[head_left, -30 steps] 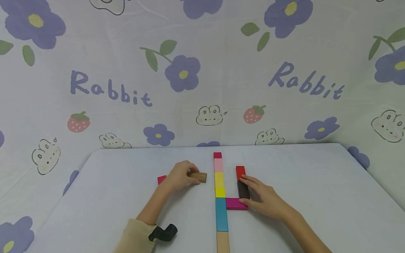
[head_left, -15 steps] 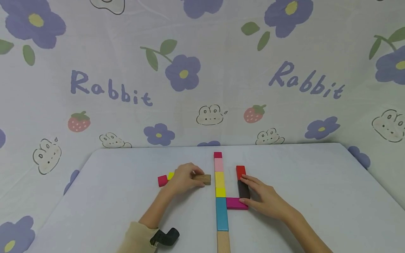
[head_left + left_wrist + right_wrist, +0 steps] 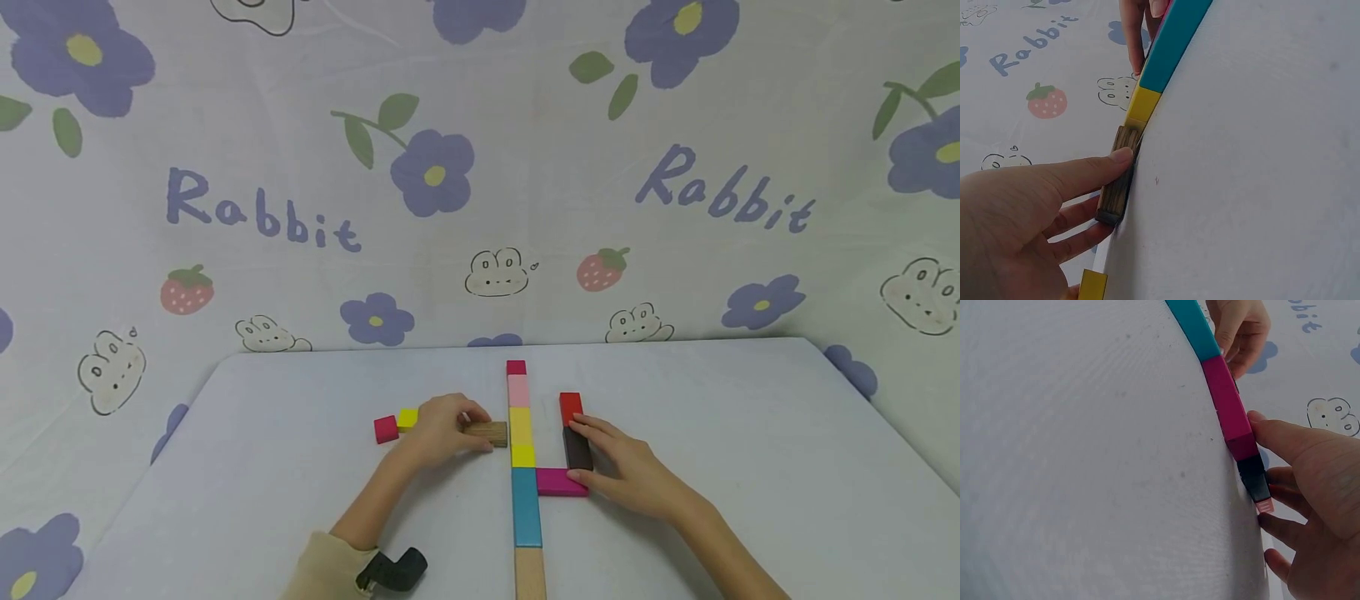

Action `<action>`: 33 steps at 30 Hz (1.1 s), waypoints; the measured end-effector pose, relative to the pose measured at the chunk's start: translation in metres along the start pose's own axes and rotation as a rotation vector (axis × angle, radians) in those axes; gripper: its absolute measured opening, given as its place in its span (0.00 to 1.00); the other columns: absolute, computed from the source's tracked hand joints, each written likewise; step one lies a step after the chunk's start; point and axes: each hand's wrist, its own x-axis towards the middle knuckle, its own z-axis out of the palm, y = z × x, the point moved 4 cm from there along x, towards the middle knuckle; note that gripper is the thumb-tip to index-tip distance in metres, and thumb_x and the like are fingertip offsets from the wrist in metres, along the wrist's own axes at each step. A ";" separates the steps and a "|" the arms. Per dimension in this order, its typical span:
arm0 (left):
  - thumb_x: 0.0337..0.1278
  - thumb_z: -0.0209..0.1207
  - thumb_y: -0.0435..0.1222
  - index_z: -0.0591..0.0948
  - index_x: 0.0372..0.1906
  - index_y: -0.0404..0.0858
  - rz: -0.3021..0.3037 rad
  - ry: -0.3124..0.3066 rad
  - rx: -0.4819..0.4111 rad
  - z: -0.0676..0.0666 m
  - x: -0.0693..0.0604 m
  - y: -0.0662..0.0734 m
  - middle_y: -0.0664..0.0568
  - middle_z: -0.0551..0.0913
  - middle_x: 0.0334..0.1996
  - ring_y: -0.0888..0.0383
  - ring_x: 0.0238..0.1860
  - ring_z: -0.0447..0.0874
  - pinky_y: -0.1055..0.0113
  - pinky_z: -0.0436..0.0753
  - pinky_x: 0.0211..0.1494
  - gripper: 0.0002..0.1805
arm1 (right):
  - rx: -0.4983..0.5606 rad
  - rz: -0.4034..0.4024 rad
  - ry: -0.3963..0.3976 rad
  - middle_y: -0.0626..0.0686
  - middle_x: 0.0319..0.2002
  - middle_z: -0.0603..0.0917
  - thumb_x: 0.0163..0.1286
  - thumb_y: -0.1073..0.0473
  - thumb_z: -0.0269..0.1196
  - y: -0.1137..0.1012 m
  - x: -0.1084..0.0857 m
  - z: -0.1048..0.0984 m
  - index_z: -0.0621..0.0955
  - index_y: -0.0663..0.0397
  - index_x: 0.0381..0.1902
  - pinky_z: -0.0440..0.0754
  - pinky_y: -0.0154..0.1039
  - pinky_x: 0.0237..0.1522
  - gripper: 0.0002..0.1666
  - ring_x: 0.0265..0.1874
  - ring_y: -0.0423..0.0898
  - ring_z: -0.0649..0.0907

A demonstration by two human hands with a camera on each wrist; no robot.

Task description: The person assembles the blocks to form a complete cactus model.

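My left hand [image 3: 450, 429] pinches a brown wood-grain block [image 3: 487, 433] between thumb and fingers. Its right end lies very close to the central column, beside the yellow blocks [image 3: 521, 425]; whether they touch I cannot tell. On the other side, my right hand [image 3: 630, 479] rests with fairly straight fingers against several joined blocks. The thumb touches the outer end of the magenta block [image 3: 562, 482], and the fingertips are at the black block [image 3: 577, 448], below the red block [image 3: 571, 408]. The magenta block meets the blue block [image 3: 527, 507] of the column.
A pink block [image 3: 518, 390] and a crimson block [image 3: 516, 367] top the column, and a tan block [image 3: 529, 573] forms its near end. Left of my left hand lie a crimson cube [image 3: 386, 429] and a yellow block [image 3: 407, 419]. All rest on a white tabletop [image 3: 262, 467].
My left hand has moved right and slightly nearer with the brown wood-grain block, up close to the column. The yellow block at left has come into view. My right hand has stayed in place.
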 end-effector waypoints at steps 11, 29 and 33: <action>0.57 0.77 0.39 0.90 0.50 0.40 0.008 0.001 0.009 0.002 0.000 0.001 0.51 0.87 0.43 0.53 0.46 0.79 0.51 0.76 0.58 0.17 | -0.003 0.004 -0.002 0.65 0.76 0.70 0.69 0.45 0.72 0.001 0.000 0.001 0.72 0.56 0.77 0.80 0.65 0.64 0.44 0.74 0.69 0.70; 0.56 0.78 0.40 0.90 0.50 0.41 0.013 -0.010 0.020 0.003 -0.001 0.003 0.52 0.88 0.43 0.53 0.47 0.79 0.49 0.73 0.59 0.17 | -0.002 0.001 -0.002 0.64 0.76 0.70 0.70 0.44 0.71 0.000 0.000 0.001 0.72 0.56 0.77 0.79 0.65 0.65 0.44 0.74 0.69 0.70; 0.56 0.78 0.40 0.90 0.50 0.41 0.013 -0.012 0.028 0.003 0.000 0.003 0.52 0.88 0.44 0.53 0.46 0.79 0.49 0.73 0.59 0.18 | -0.001 -0.013 0.004 0.64 0.76 0.70 0.70 0.45 0.71 -0.001 -0.001 0.000 0.72 0.56 0.77 0.78 0.66 0.66 0.44 0.74 0.69 0.70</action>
